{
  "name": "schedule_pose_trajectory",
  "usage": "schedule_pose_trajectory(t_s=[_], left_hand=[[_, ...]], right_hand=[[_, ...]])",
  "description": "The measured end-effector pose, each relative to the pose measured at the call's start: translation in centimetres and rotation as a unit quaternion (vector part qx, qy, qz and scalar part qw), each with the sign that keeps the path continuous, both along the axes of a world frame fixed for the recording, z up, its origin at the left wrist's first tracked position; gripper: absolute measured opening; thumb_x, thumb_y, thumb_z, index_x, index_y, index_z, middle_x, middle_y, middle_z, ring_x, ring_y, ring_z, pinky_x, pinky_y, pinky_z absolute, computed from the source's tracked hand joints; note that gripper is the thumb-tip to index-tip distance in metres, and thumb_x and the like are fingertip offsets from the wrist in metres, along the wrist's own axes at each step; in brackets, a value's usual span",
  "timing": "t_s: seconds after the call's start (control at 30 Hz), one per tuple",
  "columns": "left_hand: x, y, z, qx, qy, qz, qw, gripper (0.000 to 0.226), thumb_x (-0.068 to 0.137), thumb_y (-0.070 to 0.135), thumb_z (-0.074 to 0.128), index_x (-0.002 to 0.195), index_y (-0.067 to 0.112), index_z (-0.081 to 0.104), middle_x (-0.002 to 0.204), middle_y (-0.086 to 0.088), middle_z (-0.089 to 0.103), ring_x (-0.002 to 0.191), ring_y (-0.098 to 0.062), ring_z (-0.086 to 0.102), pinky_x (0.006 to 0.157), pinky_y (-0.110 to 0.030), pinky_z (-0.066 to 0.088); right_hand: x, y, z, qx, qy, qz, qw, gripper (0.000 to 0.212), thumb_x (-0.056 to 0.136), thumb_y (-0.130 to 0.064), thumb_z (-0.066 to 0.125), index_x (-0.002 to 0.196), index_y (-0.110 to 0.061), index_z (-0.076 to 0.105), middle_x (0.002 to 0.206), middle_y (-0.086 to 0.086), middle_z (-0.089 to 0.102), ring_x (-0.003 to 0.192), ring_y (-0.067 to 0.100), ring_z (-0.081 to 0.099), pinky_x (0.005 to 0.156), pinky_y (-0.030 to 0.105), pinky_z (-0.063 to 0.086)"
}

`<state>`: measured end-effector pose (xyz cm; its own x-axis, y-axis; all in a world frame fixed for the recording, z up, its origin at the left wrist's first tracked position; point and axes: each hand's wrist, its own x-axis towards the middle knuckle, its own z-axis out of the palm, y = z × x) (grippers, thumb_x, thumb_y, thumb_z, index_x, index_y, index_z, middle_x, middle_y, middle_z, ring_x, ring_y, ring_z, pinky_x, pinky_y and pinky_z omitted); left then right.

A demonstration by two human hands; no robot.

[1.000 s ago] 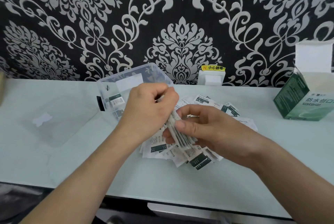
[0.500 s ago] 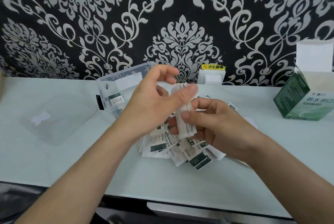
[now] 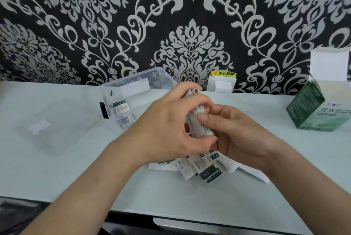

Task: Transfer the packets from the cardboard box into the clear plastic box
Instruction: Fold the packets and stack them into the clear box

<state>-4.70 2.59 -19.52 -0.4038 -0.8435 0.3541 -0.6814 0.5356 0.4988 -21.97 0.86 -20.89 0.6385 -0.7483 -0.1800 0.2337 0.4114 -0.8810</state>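
Above the pale table (image 3: 190, 202) the left hand (image 3: 167, 126) and right hand (image 3: 241, 136) meet, both curled round one stack of packets (image 3: 199, 113) held on edge: the left fingers wrap over its top and the right thumb presses its near face. Beneath them a loose pile of packets (image 3: 206, 166) lies fanned on the table. The clear plastic box (image 3: 163, 79) stands open just left of the hands, with a few packets (image 3: 121, 106) already inside against its near wall; its lid (image 3: 57, 126) lies flat further left. The cardboard box (image 3: 307, 109), flap up, sits well apart to the right; whether any packets remain inside cannot be seen from here. Likely hazards: the stack looks unevenly squared, so a slackened pinch during the carry could let slippery wrappers slide out and scatter; a splayed bundle may catch the box rim; a forearm sweeping leftward could drag the loose pile toward the table's front edge
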Motion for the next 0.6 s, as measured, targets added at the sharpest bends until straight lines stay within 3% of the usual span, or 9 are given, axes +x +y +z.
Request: schedule_pose_trajectory(t_s=[0.1, 0.17, 0.23, 0.27, 0.33, 0.4, 0.47, 0.53, 0.6], left_hand=[[0.9, -0.4, 0.6, -0.013, 0.026, -0.004, 1.0, 0.055, 0.066, 0.059, 0.068, 0.115, 0.035, 0.057, 0.13, 0.015, 0.041, 0.113, -0.005, 0.052, 0.093, -0.029, 0.046], [1.9, -0.8, 1.1, -0.01, 0.045, -0.012, 0.999, 0.063, 0.065, 0.062, 0.069, 0.121, 0.035, 0.055, 0.13, 0.017, 0.041, 0.119, -0.003, 0.048, 0.097, -0.025, 0.043], [3.8, -1.4, 1.8, 0.023, 0.083, 0.004, 0.996, 0.072, 0.066, 0.065, 0.07, 0.129, 0.037, 0.049, 0.134, 0.02, 0.041, 0.124, 0.002, 0.043, 0.102, -0.023, 0.04], [4.8, -1.8, 2.1, 0.032, 0.112, 0.033, 0.993, 0.068, 0.069, 0.064, 0.067, 0.13, 0.039, 0.049, 0.132, 0.022, 0.043, 0.122, 0.005, 0.044, 0.099, -0.024, 0.042], [7.7, -2.7, 2.3, -0.009, 0.159, 0.124, 0.979, 0.04, 0.085, 0.055, 0.055, 0.12, 0.036, 0.059, 0.117, 0.019, 0.053, 0.105, 0.006, 0.05, 0.085, -0.021, 0.043], [10.7, -3.7, 1.6, -0.051, 0.123, 0.238, 0.962, 0.023, 0.097, 0.043, 0.047, 0.101, 0.035, 0.068, 0.105, 0.012, 0.057, 0.102, -0.002, 0.05, 0.086, -0.021, 0.039], [13.1, -4.6, 0.1, -0.006, 0.072, 0.287, 0.955, 0.024, 0.099, 0.038, 0.045, 0.091, 0.039, 0.068, 0.102, 0.008, 0.058, 0.112, -0.012, 0.049, 0.1, -0.035, 0.035], [14.0, -5.1, -1.4, 0.084, 0.041, 0.297, 0.95, 0.023, 0.098, 0.035, 0.047, 0.095, 0.037, 0.069, 0.109, 0.006, 0.06, 0.118, -0.016, 0.048, 0.107, -0.042, 0.032], [14.3, -5.3, -2.4, 0.134, 0.026, 0.306, 0.942, 0.019, 0.094, 0.032, 0.051, 0.099, 0.036, 0.068, 0.119, 0.003, 0.059, 0.116, -0.018, 0.049, 0.101, -0.034, 0.036]], right_hand=[[0.8, -0.8, 1.2, -0.028, 0.022, 0.011, 0.999, 0.049, 0.081, -0.017, 0.071, 0.118, 0.009, 0.053, 0.092, 0.016, 0.072, 0.08, 0.022, 0.071, 0.065, 0.028, 0.058], [1.5, -1.6, 2.2, -0.054, 0.049, 0.017, 0.997, 0.049, 0.08, -0.018, 0.072, 0.114, 0.012, 0.052, 0.095, 0.02, 0.071, 0.081, 0.024, 0.071, 0.065, 0.03, 0.059], [2.8, -2.7, 3.5, -0.096, 0.095, 0.021, 0.991, 0.038, 0.076, -0.021, 0.075, 0.099, 0.003, 0.057, 0.092, 0.018, 0.073, 0.078, 0.025, 0.069, 0.066, 0.03, 0.057], [3.3, -3.1, 4.3, -0.123, 0.124, 0.017, 0.984, 0.031, 0.075, -0.021, 0.076, 0.092, -0.002, 0.058, 0.09, 0.016, 0.074, 0.076, 0.025, 0.069, 0.065, 0.027, 0.056], [5.0, -4.4, 5.7, -0.179, 0.188, 0.003, 0.966, 0.02, 0.077, -0.019, 0.074, 0.083, -0.011, 0.057, 0.088, 0.014, 0.075, 0.076, 0.022, 0.071, 0.061, 0.021, 0.054], [6.6, -6.0, 6.5, -0.226, 0.246, -0.012, 0.942, 0.019, 0.081, -0.016, 0.075, 0.084, -0.012, 0.057, 0.09, 0.016, 0.075, 0.076, 0.021, 0.072, 0.059, 0.02, 0.054], [8.8, -7.5, 6.6, -0.263, 0.303, -0.011, 0.916, 0.02, 0.081, -0.017, 0.077, 0.086, -0.01, 0.06, 0.087, 0.017, 0.075, 0.074, 0.021, 0.073, 0.059, 0.021, 0.054], [11.0, -8.7, 5.9, -0.289, 0.36, 0.015, 0.887, 0.02, 0.081, -0.018, 0.078, 0.083, -0.012, 0.059, 0.081, 0.014, 0.074, 0.067, 0.018, 0.072, 0.06, 0.022, 0.054], [13.2, -9.5, 5.0, -0.313, 0.431, 0.059, 0.844, 0.021, 0.081, -0.019, 0.077, 0.083, -0.013, 0.057, 0.078, 0.009, 0.071, 0.062, 0.014, 0.07, 0.06, 0.024, 0.056]])
